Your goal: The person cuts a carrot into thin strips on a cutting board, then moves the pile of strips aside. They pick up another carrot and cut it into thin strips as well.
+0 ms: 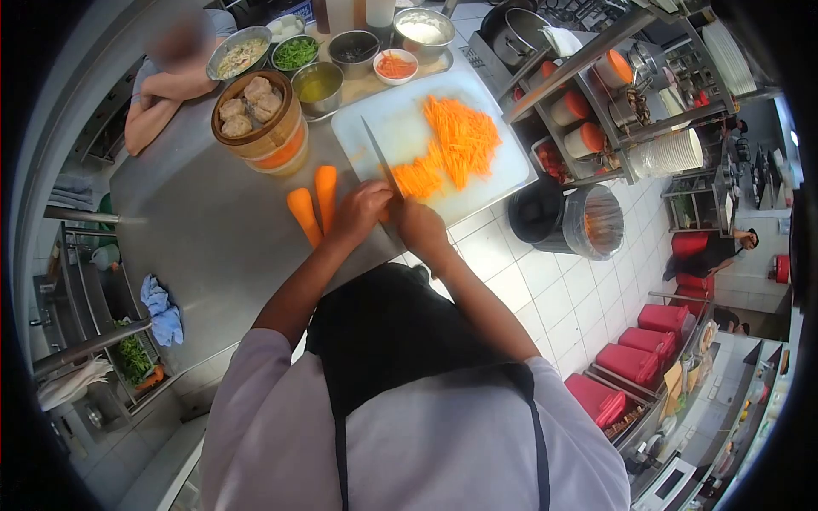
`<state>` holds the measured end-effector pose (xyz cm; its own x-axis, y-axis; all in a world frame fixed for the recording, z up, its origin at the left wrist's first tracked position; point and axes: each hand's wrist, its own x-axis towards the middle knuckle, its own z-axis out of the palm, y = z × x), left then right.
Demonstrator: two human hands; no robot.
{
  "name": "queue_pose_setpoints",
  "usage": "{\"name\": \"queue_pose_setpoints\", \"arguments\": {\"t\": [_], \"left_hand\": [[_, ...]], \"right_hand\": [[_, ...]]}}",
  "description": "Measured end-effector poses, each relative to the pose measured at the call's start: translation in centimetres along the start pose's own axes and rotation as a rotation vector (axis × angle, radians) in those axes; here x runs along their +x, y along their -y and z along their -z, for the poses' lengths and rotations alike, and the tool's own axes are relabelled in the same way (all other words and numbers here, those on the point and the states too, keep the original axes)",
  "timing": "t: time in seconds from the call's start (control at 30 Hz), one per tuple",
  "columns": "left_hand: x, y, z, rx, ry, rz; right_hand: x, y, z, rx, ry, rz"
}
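My right hand [420,228] is wrapped around the handle of a kitchen knife [378,152], its long blade pointing away across a white cutting board [351,128]. Close against the blade's left side, my left hand [361,209] has its fingers curled down on a piece of carrot [384,215], mostly hidden between the hands. Right of the blade lies a small heap of carrot strips [417,176], joined to a larger pile of shredded carrot [463,140]. Two whole peeled carrots [302,213] rest on the steel table left of my left hand.
A bamboo steamer [260,119] of dumplings stands behind the carrots. Bowls of chopped greens [296,53], yellow liquid [318,88] and orange shreds [395,66] line the back. Another person's forearms [162,98] rest at the far left. A lined bin [593,223] stands right.
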<state>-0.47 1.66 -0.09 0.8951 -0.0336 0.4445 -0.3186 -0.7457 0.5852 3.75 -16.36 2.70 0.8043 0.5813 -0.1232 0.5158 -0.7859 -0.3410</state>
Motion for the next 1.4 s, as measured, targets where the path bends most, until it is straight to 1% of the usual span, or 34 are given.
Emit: {"name": "queue_pose_setpoints", "arguments": {"t": [0.07, 0.2, 0.3, 0.4, 0.5, 0.57, 0.6, 0.67, 0.77, 0.87, 0.9, 1.0, 1.1, 1.2, 1.3, 1.4], "left_hand": [[-0.2, 0.5, -0.4, -0.013, -0.024, 0.003], [-0.2, 0.5, -0.3, 0.022, -0.035, -0.009], [-0.2, 0.3, -0.4, 0.006, -0.040, -0.007], [-0.7, 0.8, -0.6, 0.002, -0.053, -0.006], [-0.1, 0.5, -0.3, -0.014, -0.048, -0.018], [0.1, -0.3, 0.7, -0.035, -0.012, -0.004], [0.0, -0.1, 0.4, -0.028, -0.032, -0.003], [-0.4, 0.5, -0.5, -0.018, -0.066, -0.004], [-0.4, 0.6, -0.5, -0.025, -0.087, -0.035], [-0.2, 0.4, 0.1, 0.003, -0.005, -0.035], [-0.3, 0.6, 0.1, 0.013, -0.024, -0.037], [-0.6, 0.9, -0.5, 0.026, -0.056, -0.045], [-0.6, 1.2, -0.7, 0.020, -0.045, -0.058], [-0.8, 1.3, -0.6, 0.027, -0.050, -0.048], [-0.5, 0.5, -0.4, 0.028, -0.062, -0.036], [-0.5, 0.4, -0.3, 0.023, -0.073, -0.020]], "right_hand": [[0.9, 0.1, 0.3, 0.037, -0.030, 0.011], [0.3, 0.2, 2.6, 0.017, 0.042, 0.033], [0.2, 0.8, 1.1, -0.012, 0.032, 0.003], [1.9, 0.5, 0.1, 0.043, 0.043, -0.024], [1.7, -0.2, 0.4, -0.057, 0.060, 0.108], [0.8, 0.5, 1.0, -0.023, 0.072, 0.044], [0.4, 0.9, 1.4, -0.007, 0.079, 0.007], [1.4, 0.1, -0.4, 0.032, 0.094, 0.000], [1.5, 0.3, 0.1, 0.043, 0.118, 0.003], [1.0, 0.9, 1.5, 0.053, 0.122, -0.034], [0.6, 1.0, 1.5, 0.064, 0.125, -0.056], [1.3, 0.8, -0.2, 0.060, 0.039, -0.003], [1.6, 0.5, 0.6, 0.106, 0.082, -0.022], [1.0, 0.3, 2.2, 0.007, 0.079, 0.136], [0.1, 0.5, 1.7, 0.064, 0.010, 0.031], [0.3, 0.2, 0.7, 0.064, 0.015, 0.014]]}}
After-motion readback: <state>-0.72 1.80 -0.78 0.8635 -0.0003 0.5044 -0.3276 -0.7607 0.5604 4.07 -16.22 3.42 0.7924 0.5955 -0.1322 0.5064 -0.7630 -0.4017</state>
